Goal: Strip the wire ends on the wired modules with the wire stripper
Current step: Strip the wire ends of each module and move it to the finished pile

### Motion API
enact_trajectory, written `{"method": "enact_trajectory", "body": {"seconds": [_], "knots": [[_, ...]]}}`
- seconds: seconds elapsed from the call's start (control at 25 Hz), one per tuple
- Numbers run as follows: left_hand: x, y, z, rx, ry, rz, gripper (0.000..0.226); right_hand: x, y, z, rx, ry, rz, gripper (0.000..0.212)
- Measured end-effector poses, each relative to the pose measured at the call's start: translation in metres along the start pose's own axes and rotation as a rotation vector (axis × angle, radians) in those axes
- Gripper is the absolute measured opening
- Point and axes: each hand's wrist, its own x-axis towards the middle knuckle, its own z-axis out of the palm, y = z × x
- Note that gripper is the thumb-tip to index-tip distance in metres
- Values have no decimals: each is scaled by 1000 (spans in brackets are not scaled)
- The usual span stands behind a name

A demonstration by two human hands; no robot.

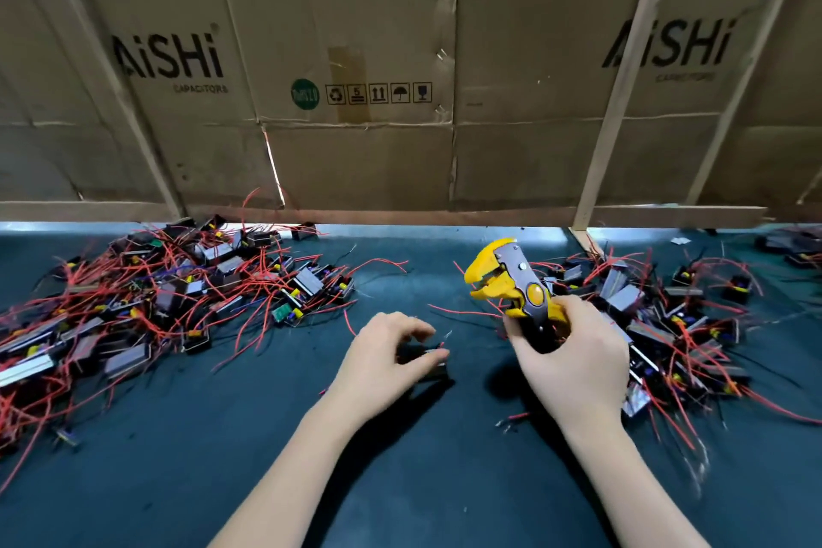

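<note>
The right hand (574, 360) grips the black handles of a yellow wire stripper (511, 280), fingers curled round them, and holds the tool upright over the dark green counter (400, 481) with its yellow head pointing toward the far edge; the head's two halves stand a little apart. The left hand (382, 365) lies just beside it toward the counter's middle, fingers bent over a small black wired module (429, 363) that sits on the counter surface; thumb and fingertips appear to pinch it, though the module is partly hidden beneath them. Short red and dark wire ends (445, 340) stick out from the module toward the stripper, not touching it. Toward the left edge of the counter a large heap of wired modules (178, 294) lies tangled in red wire, with black housings, grey faces and small yellow parts showing through. A second heap of modules (676, 316) spreads along the right side, just behind and beside the right hand, its red wires trailing onto the counter. A few loose red wires (462, 311) lie between the heaps near the stripper's head. Along the far edge stands a wall of flattened cardboard boxes (356, 80) printed "AiSHi CAPACITORS", braced by pale wooden slats (618, 80).
</note>
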Motion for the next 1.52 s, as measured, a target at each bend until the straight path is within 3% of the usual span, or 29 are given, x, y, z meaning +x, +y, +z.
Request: {"method": "enact_trajectory", "body": {"seconds": [0.16, 0.44, 0.76, 0.96, 1.2, 1.52], "knots": [[5, 6, 10, -89, 94, -26, 7, -1, 13, 1, -352, -47, -90, 45], [-3, -2, 5, -234, -2, 27, 12, -2, 16, 6, -522, -99, -154, 48], [-7, -3, 6, -201, -20, 91, 11, -4, 14, 9, -546, -137, -219, 46], [-5, -3, 4, -162, -38, -25, 4, -3, 16, 7, -529, -126, -254, 46], [-6, -5, -1, -303, -103, -68, 3, 3, 15, 7, -581, -112, -206, 46], [-5, -5, 2, -285, -30, -107, 6, -5, 4, 8, -486, -173, -394, 41]]}}
